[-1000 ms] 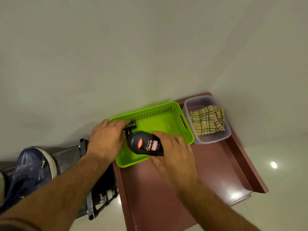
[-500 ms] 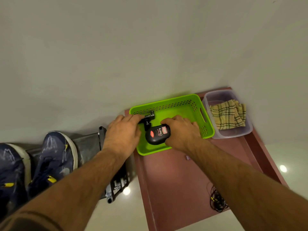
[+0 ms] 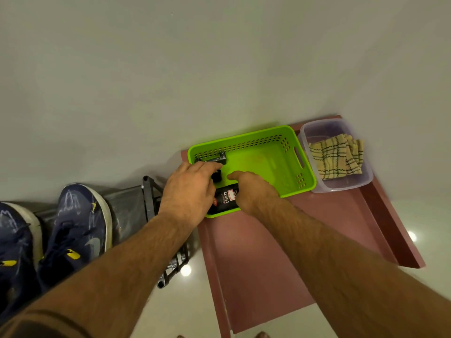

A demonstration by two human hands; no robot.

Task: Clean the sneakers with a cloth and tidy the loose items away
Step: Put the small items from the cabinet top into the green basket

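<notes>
Tidying loose items | black shoe-polish bottle [image 3: 225, 200] lies in green perforated plastic basket [image 3: 266, 152] on maroon counter [image 3: 305, 230] | left hand [image 3: 188, 191] and right hand [image 3: 253, 191] rest curled on bottle, grip unclear | next: release, withdraw | navy sneakers [image 3: 75, 230] on rack, left.

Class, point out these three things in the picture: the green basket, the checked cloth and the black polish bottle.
green basket [image 3: 273, 159]: head view, bare floor inside.
checked cloth [image 3: 335, 158]: head view, middle of the folded fabric.
black polish bottle [image 3: 225, 198]: head view, its label.
</notes>
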